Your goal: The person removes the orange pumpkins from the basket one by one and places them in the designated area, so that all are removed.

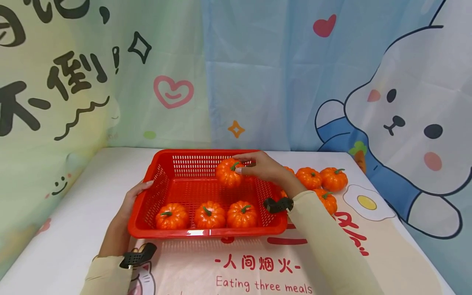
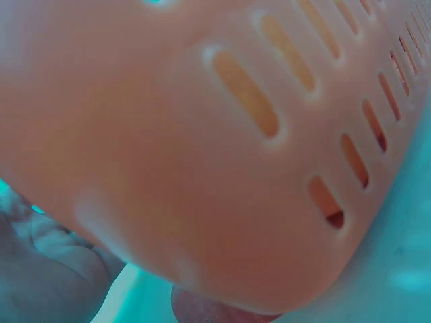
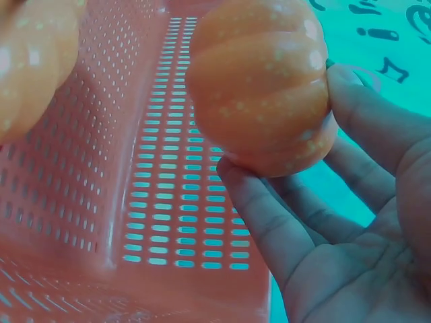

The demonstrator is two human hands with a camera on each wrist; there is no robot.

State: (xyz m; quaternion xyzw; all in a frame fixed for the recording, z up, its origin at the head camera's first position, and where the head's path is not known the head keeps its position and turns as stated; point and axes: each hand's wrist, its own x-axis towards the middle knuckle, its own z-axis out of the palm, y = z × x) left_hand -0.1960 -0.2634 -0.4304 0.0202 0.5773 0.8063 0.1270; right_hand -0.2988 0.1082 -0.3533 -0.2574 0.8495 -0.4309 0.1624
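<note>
A red slotted plastic basket [image 1: 206, 234] stands on the table, with three small orange pumpkins in a row along its near side, among them a middle pumpkin [image 1: 210, 216]. My left hand [image 1: 127, 205] grips the basket's left side, thumb over the rim. In the left wrist view the basket's outer wall [image 2: 168, 182] covers most of the fingers. Over the back right part of the basket, my right hand [image 1: 264, 166] holds another orange pumpkin [image 1: 225, 174] by thumb and fingertips. The right wrist view shows this pumpkin [image 3: 259, 87] between thumb and fingers, above the slotted wall.
Several more orange pumpkins, one at the far right [image 1: 333, 179], lie right of the basket, partly behind my right forearm. A printed mat [image 1: 258, 262] covers the table's front. A patterned cloth [image 1: 247, 82] hangs behind the table.
</note>
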